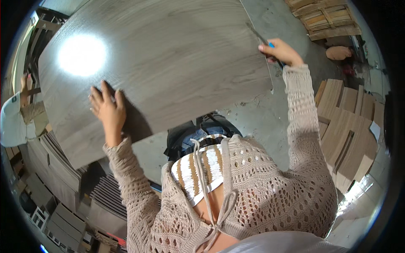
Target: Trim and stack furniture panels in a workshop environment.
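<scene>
A large grey-brown wood-grain panel (pixel 181 63) spreads in front of me. My left hand (pixel 109 107) lies on its left part, fingers apart, holding nothing. At the panel's right edge, my right hand (pixel 282 51) is closed around a long thin dark blade-like tool (pixel 255 33) with a blue part. The tool's tip points up and left and lies over the panel near that edge. Whether it is a knife or a file I cannot make out. My fingers hide part of its handle.
Stacked wood-coloured boards (pixel 344 126) stand to the right, and a wooden pallet (pixel 327 19) at the far right. More stacked panels (pixel 55 160) are at the left. Another person's hand (pixel 24 84) shows at the far left. Grey floor (pixel 249 116) lies beyond the panel's near edge.
</scene>
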Tool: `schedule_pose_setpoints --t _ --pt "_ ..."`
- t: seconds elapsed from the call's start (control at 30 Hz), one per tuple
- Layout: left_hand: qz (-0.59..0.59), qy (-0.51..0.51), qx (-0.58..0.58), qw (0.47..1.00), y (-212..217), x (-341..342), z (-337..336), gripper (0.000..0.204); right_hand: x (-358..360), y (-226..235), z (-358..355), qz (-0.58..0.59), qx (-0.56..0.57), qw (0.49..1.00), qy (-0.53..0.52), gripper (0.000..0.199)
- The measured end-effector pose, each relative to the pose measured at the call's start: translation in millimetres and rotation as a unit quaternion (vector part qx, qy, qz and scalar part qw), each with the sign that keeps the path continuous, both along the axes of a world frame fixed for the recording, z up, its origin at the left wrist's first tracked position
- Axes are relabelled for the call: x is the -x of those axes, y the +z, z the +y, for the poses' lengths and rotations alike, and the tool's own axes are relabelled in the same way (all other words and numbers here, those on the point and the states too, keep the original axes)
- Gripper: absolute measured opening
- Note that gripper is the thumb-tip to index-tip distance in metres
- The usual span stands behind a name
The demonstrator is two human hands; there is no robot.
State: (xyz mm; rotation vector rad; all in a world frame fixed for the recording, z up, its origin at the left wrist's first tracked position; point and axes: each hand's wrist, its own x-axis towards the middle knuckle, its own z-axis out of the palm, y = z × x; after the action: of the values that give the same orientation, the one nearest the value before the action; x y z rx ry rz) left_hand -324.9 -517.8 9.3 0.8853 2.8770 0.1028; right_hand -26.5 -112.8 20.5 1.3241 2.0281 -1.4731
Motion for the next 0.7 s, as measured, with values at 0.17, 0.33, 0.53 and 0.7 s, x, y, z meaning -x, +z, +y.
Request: schedule_pose_setpoints --t 0.17,0.33,0.53,0.7 --pt "0.043 0.060 -0.032 0.997 -30 -9 34 0.057 -3 -25 -76 0.049 0.012 0.999 0.006 0.034" --pt "0.077 0.161 -0.028 0.983 -43 21 45 0.058 29 -38 -127 0.088 0.034 0.992 0.078 0.037" --pt "0.103 0.154 -0.060 0.981 -44 44 23 0.060 35 -34 -128 0.143 -0.025 0.940 0.310 0.030" --pt "0.141 0.135 -0.075 0.978 -63 67 18 0.061 34 15 -122 0.206 -0.104 0.863 0.449 0.021"
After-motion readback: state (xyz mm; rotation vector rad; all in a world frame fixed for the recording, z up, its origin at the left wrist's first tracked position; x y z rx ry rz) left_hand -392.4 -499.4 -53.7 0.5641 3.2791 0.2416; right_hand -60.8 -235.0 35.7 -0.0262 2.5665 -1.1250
